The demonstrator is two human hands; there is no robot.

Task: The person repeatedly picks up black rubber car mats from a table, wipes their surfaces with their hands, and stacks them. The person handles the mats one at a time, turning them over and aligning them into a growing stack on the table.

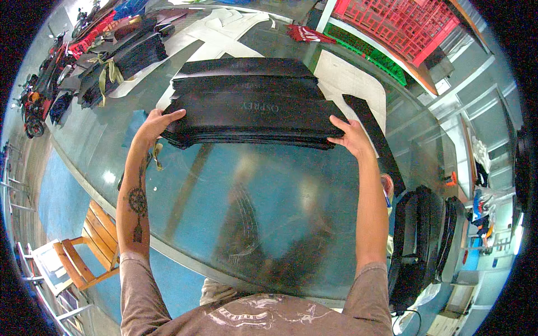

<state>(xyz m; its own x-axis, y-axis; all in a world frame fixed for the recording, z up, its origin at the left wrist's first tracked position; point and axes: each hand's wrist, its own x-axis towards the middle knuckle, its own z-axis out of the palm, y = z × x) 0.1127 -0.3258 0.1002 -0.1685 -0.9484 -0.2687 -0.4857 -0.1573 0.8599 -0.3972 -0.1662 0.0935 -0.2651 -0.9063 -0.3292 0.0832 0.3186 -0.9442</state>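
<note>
A thick stack of black flat fabric-like panels [252, 119] lies across the table in front of me, its upper layers stepped back and printed with pale lettering. My left hand [162, 122] grips the left end, thumb on top and fingers hidden beneath the edge. At the right end, my right hand [352, 133] holds the stack with its thumb above and fingers along the edge. White cut sheets [239, 35] lie beyond the stack. To its right, a long black strip [372, 134] rests partly over a white sheet [349, 75].
The table [185, 206] has a shiny, reflective top. A black bundle tied with an olive ribbon [110, 72] lies at the far left. Stacked black curved pieces [420, 235] are at the right. A red crate [399, 25] stands at the back; a wooden chair [90, 248] is at the left.
</note>
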